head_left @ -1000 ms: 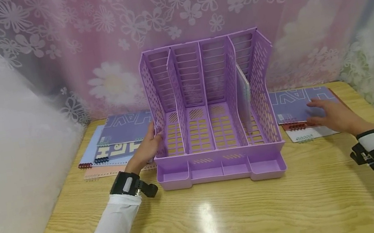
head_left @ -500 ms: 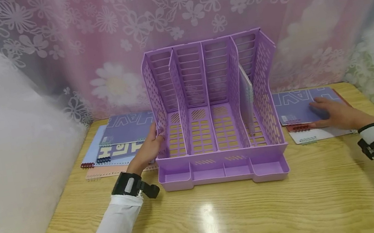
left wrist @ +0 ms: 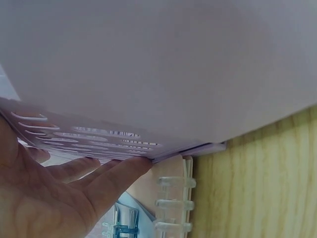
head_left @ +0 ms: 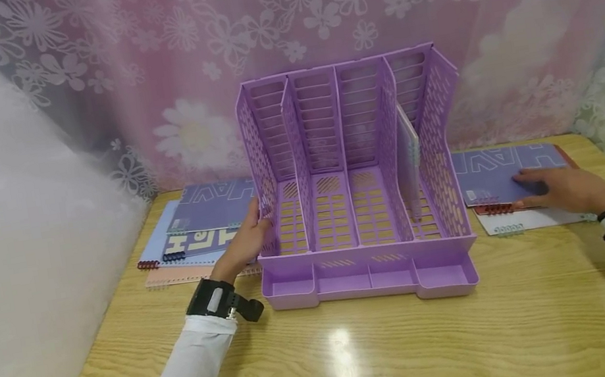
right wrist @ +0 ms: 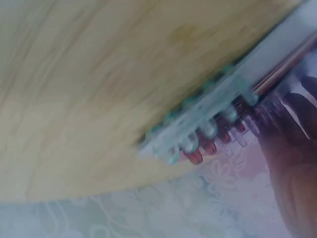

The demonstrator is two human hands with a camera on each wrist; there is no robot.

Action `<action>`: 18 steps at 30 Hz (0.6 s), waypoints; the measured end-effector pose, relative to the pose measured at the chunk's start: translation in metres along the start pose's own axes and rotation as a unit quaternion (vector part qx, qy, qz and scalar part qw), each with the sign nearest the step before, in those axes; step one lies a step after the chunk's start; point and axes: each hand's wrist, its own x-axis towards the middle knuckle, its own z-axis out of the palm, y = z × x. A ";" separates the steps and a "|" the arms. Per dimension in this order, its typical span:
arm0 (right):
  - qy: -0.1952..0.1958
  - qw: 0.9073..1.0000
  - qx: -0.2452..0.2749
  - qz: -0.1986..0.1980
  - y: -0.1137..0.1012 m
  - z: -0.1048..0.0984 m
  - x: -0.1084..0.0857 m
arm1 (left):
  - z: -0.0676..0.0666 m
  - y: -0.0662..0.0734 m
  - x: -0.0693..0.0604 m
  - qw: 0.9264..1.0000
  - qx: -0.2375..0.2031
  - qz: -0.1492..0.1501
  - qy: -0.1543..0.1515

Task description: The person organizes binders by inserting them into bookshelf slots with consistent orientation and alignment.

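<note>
A purple rack (head_left: 368, 257) with four upright compartments stands mid-table, with a thin notebook (head_left: 408, 164) upright in its rightmost one. My left hand (head_left: 242, 245) touches the rack's left wall, its fingers extended along the perforated panel (left wrist: 99, 139) in the left wrist view. Right of the rack, my right hand (head_left: 567, 191) rests on a blue notebook (head_left: 492, 173), fingertips on the cover and thumb by the ringed front edge. Red and white notebooks (head_left: 536, 217) lie beneath it. The right wrist view shows this hand (right wrist: 292, 168) beside the stacked rings (right wrist: 198, 124).
Left of the rack, several spiral notebooks lie overlapped: a blue one (head_left: 215, 206) on top, light blue (head_left: 157, 239) and peach (head_left: 173, 275) ones lower. A flowered curtain (head_left: 296, 9) hangs behind the wooden table (head_left: 426, 354).
My right hand has come down onto the blue notebook, with the thumb at its front edge. My left hand stays at the rack's side. The head view has shifted slightly.
</note>
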 end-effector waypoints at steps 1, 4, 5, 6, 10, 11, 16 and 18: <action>0.002 1.000 -0.011 -0.007 0.000 0.000 0.000 | 0.000 0.000 0.000 1.000 -0.001 0.003 -0.002; 0.005 0.998 -0.049 -0.036 0.000 0.002 -0.001 | 0.001 -0.002 0.000 1.000 -0.007 0.005 -0.008; 0.006 0.997 -0.064 -0.049 0.000 0.003 -0.001 | 0.002 -0.003 0.001 1.000 -0.009 0.006 -0.008; 0.007 0.994 -0.082 -0.066 0.000 0.004 -0.002 | 0.002 -0.004 0.001 1.000 -0.011 0.007 -0.009; 0.023 0.987 -0.124 -0.099 -0.001 0.007 -0.003 | 0.003 -0.006 0.001 1.000 -0.015 0.011 -0.008; 0.029 0.986 -0.130 -0.102 -0.002 0.008 -0.003 | 0.003 -0.006 0.001 1.000 -0.017 0.012 -0.008; 0.062 0.981 -0.142 -0.114 -0.005 0.011 -0.005 | 0.002 -0.005 0.002 1.000 -0.015 0.011 -0.001; 0.073 0.979 -0.145 -0.121 -0.006 0.012 -0.005 | 0.001 -0.004 0.002 1.000 -0.016 0.012 0.000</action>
